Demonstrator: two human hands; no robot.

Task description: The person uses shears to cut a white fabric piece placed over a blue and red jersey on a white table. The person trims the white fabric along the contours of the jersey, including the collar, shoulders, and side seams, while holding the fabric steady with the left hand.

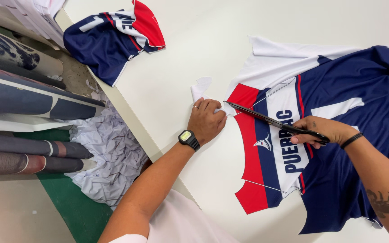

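Right of centre in the frame, the right hand (315, 130) is closed around the black handles of a pair of scissors (273, 121), whose long blades lie nearly flat and point toward the left, their tips reaching the upper corner of the red panel of a printed jersey fabric sheet (338, 135). That sheet, navy, white and red with white lettering and a small emblem, is spread on the white cutting table (194, 49) and fills the right half of the picture; its white margin shows along the top edge. The left hand (205, 121), wearing a ring and with a black digital wristwatch (189, 138) on its wrist, is curled with knuckles up just left of the blade tips, pinching a curling strip of white trimmed offcut (200, 87) that rises above the fingers. A black band sits on the right wrist.

At the upper left, a stack of cut jersey pieces (113, 36) in the same colours lies near the table's edge. Below the edge, at lower left, a heap of white fabric scraps (109, 153) rests on the green floor, beside several rolls of printed fabric (28, 99) lying along the left side.
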